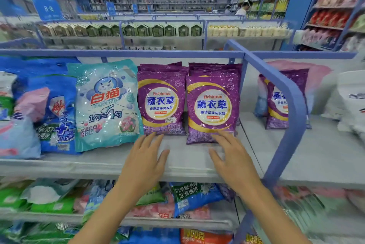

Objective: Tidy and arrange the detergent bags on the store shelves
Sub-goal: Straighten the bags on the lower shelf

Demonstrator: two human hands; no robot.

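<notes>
Just past my fingertips, two purple bags [212, 105] stand on the shelf [183, 157]. Right hand [233, 159] touches the nearer bag's base; left hand [146, 161] flat, both released. Stacks behind hidden.

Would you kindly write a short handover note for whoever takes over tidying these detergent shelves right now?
Left hand: open, flat over the shelf, fingertips at the base of the left purple bag, no grip on it.
Right hand: open, fingertips touching the base of the right purple bag.
Done: both purple stacks stand upright, side by side, beside the teal bag.
Left: the right purple bag sits further forward than the left; the blue bags lean untidily.
</notes>
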